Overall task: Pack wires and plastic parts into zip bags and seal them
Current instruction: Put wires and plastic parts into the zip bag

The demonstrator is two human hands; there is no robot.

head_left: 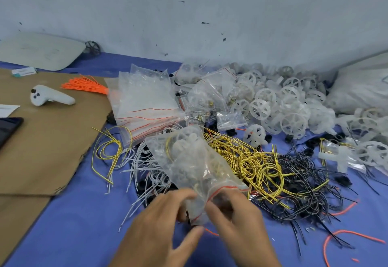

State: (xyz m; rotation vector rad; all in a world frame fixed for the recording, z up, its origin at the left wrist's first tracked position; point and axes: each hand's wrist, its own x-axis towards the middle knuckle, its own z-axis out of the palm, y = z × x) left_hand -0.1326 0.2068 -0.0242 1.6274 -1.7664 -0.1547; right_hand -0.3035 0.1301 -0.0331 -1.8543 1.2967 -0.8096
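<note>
A clear zip bag (195,161) with a red seal line holds white plastic parts and a yellow wire. It points away from me above the blue table. My left hand (159,224) and my right hand (237,222) both pinch its near, open end at the red strip. Under and beyond it lie loose yellow wires (252,161), white wires (142,161) and black wires (304,174). A heap of white plastic wheels (287,107) fills the back right. A stack of empty zip bags (144,103) lies behind the held bag.
Brown cardboard (46,140) covers the left of the table, with a white controller (50,98) and a dark phone (8,129) on it. An orange wire bundle (84,85) lies at its far edge. Filled small bags (210,98) sit mid-back. Orange wires (344,235) trail at the right.
</note>
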